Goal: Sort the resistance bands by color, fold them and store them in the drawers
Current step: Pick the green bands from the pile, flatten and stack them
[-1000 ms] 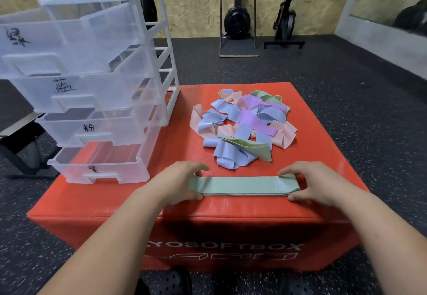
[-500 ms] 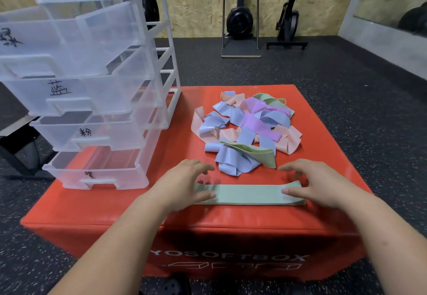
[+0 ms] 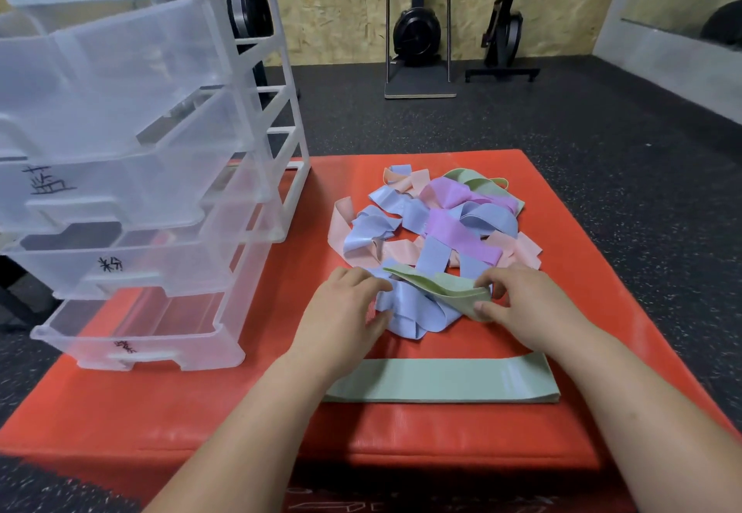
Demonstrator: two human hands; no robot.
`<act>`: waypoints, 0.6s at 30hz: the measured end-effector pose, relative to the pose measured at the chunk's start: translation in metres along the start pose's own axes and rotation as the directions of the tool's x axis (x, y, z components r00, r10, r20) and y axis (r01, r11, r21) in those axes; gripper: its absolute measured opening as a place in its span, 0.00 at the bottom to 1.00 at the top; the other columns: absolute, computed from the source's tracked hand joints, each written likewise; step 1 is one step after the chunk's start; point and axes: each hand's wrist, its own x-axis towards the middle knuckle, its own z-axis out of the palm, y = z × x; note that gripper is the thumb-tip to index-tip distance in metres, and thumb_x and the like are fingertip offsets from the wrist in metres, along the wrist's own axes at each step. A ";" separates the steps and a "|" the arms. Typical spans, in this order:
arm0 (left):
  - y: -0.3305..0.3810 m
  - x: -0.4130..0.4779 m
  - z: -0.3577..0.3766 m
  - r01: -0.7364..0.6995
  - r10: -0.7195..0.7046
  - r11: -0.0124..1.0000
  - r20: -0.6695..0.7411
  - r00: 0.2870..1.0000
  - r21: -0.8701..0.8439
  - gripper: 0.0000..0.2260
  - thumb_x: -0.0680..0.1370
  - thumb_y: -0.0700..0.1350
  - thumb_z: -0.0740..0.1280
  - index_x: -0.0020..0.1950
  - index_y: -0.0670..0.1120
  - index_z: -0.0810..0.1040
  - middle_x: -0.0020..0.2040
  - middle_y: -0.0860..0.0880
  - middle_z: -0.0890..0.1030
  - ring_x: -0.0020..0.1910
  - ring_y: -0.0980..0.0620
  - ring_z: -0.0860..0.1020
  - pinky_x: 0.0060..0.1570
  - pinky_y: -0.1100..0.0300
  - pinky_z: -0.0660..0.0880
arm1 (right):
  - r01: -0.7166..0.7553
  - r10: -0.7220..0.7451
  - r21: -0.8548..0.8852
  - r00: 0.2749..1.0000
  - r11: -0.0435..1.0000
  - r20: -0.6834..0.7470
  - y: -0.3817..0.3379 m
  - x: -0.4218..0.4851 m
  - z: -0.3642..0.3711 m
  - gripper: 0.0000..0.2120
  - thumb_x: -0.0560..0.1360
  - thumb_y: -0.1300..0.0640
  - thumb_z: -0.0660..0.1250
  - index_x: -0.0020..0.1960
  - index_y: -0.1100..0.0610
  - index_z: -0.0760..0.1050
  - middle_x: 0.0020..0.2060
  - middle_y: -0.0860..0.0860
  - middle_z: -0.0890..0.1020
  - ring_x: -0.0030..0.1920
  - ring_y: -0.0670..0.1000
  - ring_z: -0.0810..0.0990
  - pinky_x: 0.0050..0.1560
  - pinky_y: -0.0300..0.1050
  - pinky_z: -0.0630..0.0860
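Head view. The loose green band lies on the near edge of the mixed pile, directly ahead of both hands. Its long axis runs left to right, with the left tip slightly farther from me.

My right hand pinches the band's right end between thumb and fingers. My left hand rests with loosely bent fingers on a blue band and grips nothing that I can confirm. Its fingertips sit just beside the green band's left tip, so the left hand is the nearer one to take that end.

The flattened green band lies on the bench between me and the pile. It is parallel to the near edge, and its left end is hidden under my left wrist.

Judgement: lifting the loose band clear calls for a pull toward me, and the blue band beneath it may drag along.

The drawer unit stands to the left, on the left hand's side.
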 end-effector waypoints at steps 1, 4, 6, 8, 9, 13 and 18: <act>0.000 0.004 0.002 0.017 -0.017 1.000 -0.015 1.000 -0.005 0.17 0.76 0.49 0.74 0.64 0.53 0.82 0.57 0.53 0.81 0.55 0.45 0.76 0.56 0.49 0.77 | -0.010 0.010 0.010 1.000 1.000 0.012 0.000 0.002 -0.002 0.09 0.72 0.48 0.77 0.49 0.41 0.78 0.43 0.42 0.79 0.43 0.48 0.80 0.47 0.49 0.78; -0.001 0.014 0.007 0.049 -0.049 0.999 0.003 0.999 -0.017 0.22 0.78 0.56 0.71 0.72 0.54 0.77 0.63 0.52 0.79 0.61 0.45 0.73 0.63 0.50 0.74 | 0.018 -0.019 0.008 1.000 1.000 0.009 -0.001 0.006 -0.008 0.09 0.69 0.49 0.79 0.41 0.43 0.79 0.36 0.40 0.81 0.38 0.40 0.78 0.39 0.44 0.74; -0.001 0.020 0.011 0.048 -0.047 0.998 0.039 0.998 -0.036 0.26 0.80 0.59 0.69 0.76 0.54 0.73 0.70 0.51 0.76 0.68 0.45 0.70 0.69 0.51 0.70 | 0.063 -0.063 -0.028 0.998 0.998 -0.006 -0.004 0.006 -0.011 0.08 0.67 0.47 0.80 0.41 0.43 0.81 0.35 0.40 0.81 0.37 0.39 0.76 0.35 0.39 0.67; 0.002 0.027 0.014 0.007 -0.004 0.999 0.067 0.998 -0.043 0.25 0.81 0.61 0.68 0.76 0.54 0.74 0.72 0.52 0.76 0.70 0.45 0.70 0.72 0.50 0.69 | 0.102 -0.105 -0.061 0.993 0.993 -0.048 -0.005 0.005 -0.012 0.08 0.67 0.45 0.79 0.43 0.43 0.83 0.37 0.40 0.80 0.38 0.41 0.77 0.36 0.42 0.70; 0.004 0.029 0.015 -0.014 0.018 0.999 0.084 0.996 -0.043 0.24 0.81 0.62 0.66 0.74 0.54 0.76 0.71 0.54 0.77 0.69 0.46 0.71 0.70 0.49 0.70 | 0.119 -0.124 -0.069 0.989 0.990 -0.078 -0.004 0.005 -0.012 0.09 0.67 0.44 0.79 0.45 0.42 0.83 0.39 0.41 0.80 0.40 0.43 0.78 0.38 0.46 0.74; 0.013 0.038 0.018 -0.030 0.035 0.998 0.105 0.994 -0.057 0.18 0.81 0.64 0.61 0.61 0.56 0.83 0.58 0.57 0.82 0.59 0.48 0.75 0.63 0.48 0.73 | 0.174 -0.164 0.046 0.971 0.984 -0.171 0.002 0.004 -0.016 0.16 0.71 0.50 0.79 0.58 0.46 0.84 0.51 0.39 0.81 0.45 0.42 0.82 0.48 0.48 0.80; 0.021 0.046 0.017 -0.025 0.025 0.995 -0.008 1.000 -0.101 0.15 0.83 0.60 0.64 0.59 0.54 0.84 0.52 0.56 0.83 0.54 0.48 0.76 0.60 0.49 0.74 | 0.104 0.011 0.397 0.961 0.912 -0.277 0.001 0.008 -0.023 0.10 0.77 0.55 0.74 0.58 0.47 0.85 0.60 0.41 0.83 0.53 0.41 0.84 0.60 0.45 0.79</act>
